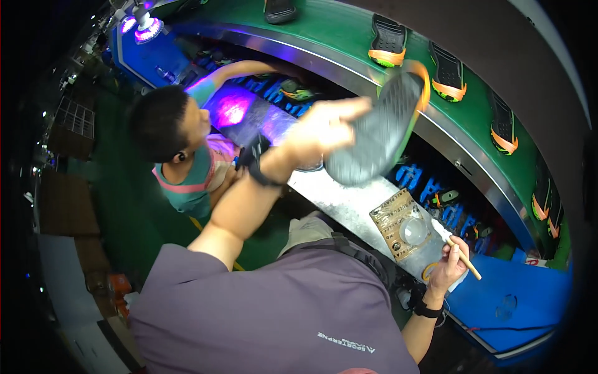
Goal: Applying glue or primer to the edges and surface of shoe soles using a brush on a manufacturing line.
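In my left hand (pixel 324 128), raised in front of me and blurred by motion, is a dark shoe sole (pixel 374 140) with an orange and green edge. The sole is tilted, its broad grey face showing; my thumb and the far side of the grip are hard to make out. Lower right, my right hand (pixel 450 268) grips a brush (pixel 468 260) by its wooden handle, the white bristles pointing away from me. Beside the bristles, a clear round cup (pixel 413 231) stands on a brown printed sheet (pixel 387 219) on the metal worktop (pixel 330 194).
Beyond the worktop runs a green conveyor belt (pixel 336 28) carrying several dark soles (pixel 446 71) with orange ends. Blue racks (pixel 430 190) sit beneath it. A co-worker (pixel 187 149) is close on my left, an arm reaching forward. A yellow tape roll (pixel 430 272) lies near my right wrist.
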`<state>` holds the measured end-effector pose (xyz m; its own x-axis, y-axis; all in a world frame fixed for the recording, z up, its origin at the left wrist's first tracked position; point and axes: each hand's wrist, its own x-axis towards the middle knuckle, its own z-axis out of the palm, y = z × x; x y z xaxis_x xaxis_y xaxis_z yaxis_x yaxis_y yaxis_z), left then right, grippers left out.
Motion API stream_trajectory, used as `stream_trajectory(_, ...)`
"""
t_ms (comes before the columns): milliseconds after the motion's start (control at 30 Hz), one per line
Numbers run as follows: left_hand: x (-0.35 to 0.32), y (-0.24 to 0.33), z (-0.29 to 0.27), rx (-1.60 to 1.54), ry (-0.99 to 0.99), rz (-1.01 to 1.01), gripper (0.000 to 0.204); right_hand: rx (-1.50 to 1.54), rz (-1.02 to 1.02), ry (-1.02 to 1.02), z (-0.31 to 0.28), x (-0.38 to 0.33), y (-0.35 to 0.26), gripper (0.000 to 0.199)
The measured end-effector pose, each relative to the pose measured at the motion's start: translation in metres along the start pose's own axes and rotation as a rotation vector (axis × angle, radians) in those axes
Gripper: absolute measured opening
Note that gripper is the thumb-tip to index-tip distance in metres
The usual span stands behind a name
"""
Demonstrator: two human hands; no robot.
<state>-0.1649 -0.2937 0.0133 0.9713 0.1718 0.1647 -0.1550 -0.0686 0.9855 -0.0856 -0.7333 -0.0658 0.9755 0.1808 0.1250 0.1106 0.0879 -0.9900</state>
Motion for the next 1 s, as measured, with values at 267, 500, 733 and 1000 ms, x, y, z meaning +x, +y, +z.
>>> stream_trajectory(267, 0.2, -0.004, -0.16, 0.171, 0.384, 0.018, 0.035, -0.09, 0.057, -0.029, 0.017, -0.001, 0.005, 0.018)
stream_trajectory(500, 0.185, -0.022, -0.241, 0.925, 0.704, -0.444, 0.035, -0.204, 0.152, -0.033, 0.015, -0.007, 0.025, 0.018)
stream_trajectory(733, 0.145, -0.054, -0.258, 0.183, 0.791, -0.279, 0.038, -0.192, 0.21, -0.097, 0.024, 0.001, 0.038, 0.017)
stream_trajectory(1000, 0.047, -0.003, -0.198, 1.41, 1.098, 0.05, 0.024, -0.521, 0.204, -0.151, -0.019, 0.006, 0.093, 0.013)
